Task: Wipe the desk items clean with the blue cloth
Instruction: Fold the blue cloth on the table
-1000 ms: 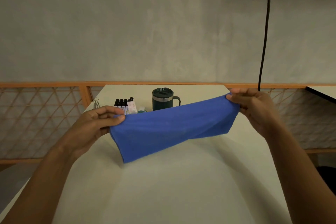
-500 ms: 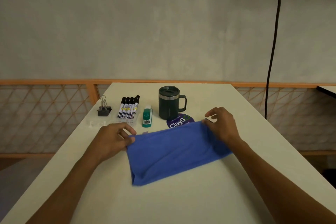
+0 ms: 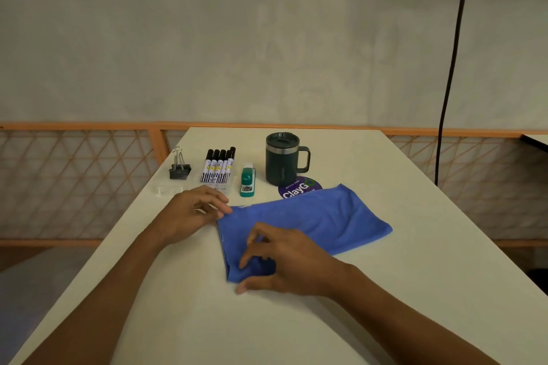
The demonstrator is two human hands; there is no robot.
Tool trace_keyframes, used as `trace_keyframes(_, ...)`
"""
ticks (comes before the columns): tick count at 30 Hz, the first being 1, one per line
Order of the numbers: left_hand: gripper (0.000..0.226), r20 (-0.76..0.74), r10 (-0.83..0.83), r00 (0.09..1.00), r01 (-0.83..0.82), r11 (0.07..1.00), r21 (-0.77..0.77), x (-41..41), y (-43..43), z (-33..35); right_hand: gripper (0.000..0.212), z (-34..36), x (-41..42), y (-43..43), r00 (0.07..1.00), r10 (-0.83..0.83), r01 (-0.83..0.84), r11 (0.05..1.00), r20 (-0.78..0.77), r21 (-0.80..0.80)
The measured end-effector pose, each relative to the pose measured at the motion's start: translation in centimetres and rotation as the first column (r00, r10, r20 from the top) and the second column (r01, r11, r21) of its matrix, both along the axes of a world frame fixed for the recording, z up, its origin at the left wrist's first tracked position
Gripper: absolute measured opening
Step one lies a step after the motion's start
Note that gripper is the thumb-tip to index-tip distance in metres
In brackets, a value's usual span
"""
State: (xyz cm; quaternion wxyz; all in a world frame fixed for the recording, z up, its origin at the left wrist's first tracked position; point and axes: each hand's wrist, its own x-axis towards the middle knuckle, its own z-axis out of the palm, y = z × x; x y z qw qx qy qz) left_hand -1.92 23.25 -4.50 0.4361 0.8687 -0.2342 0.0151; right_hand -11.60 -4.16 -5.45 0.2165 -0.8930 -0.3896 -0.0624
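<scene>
The blue cloth (image 3: 320, 222) lies folded on the white desk (image 3: 385, 290). My left hand (image 3: 189, 213) pinches its far left corner between thumb and fingers. My right hand (image 3: 284, 261) grips the near left corner, fingers curled into the fabric. Behind the cloth stand a dark green lidded mug (image 3: 281, 158), a green stapler (image 3: 247, 182), a pack of black markers (image 3: 218, 166) and a black binder clip (image 3: 179, 167). A round purple sticker (image 3: 299, 187) lies by the mug, partly under the cloth.
An orange lattice railing (image 3: 74, 175) runs behind and beside the desk. A black cable (image 3: 450, 68) hangs down the wall at right. A small clear item (image 3: 161, 191) lies near the desk's left edge.
The cloth came down from mid-air and now lies on the desk. My right hand left the cloth's right end and moved to its near left corner. My left hand stays at the left corner.
</scene>
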Motion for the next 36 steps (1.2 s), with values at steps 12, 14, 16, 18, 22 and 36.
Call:
trace_keyframes(12,0.029,0.205,-0.143,0.968,0.104,0.976,0.190,0.7,0.7,-0.7,0.015,0.6,-2.0,2.2,0.983,-0.077,0.069,0.996,0.169,0.054)
trace_keyframes(14,0.025,0.187,-0.140,0.972,0.109,0.980,0.165,0.0,1.1,0.4,0.013,1.5,-2.7,1.5,0.994,-0.105,0.100,0.988,0.032,0.121)
trace_keyframes(16,0.013,0.098,-0.168,0.981,0.148,0.972,0.181,-0.7,1.9,1.8,0.010,2.6,-3.4,0.6,0.993,-0.082,0.098,0.977,-0.090,0.189)
trace_keyframes(18,0.007,-0.005,-0.194,0.981,0.192,0.964,0.184,-1.7,2.6,3.5,0.006,3.6,-4.3,-0.4,0.973,-0.058,0.124,0.947,-0.223,0.297)
trace_keyframes(22,0.013,-0.047,-0.157,0.986,0.160,0.985,0.064,-3.0,1.7,5.6,0.011,5.3,-5.5,-3.0,0.869,-0.015,0.267,0.856,-0.495,0.443)
trace_keyframes(36,0.016,0.115,-0.047,0.992,0.057,0.995,-0.087,4.4,-16.0,1.7,0.014,3.3,-1.6,-16.5,0.750,-0.473,0.642,0.689,-0.463,0.336)
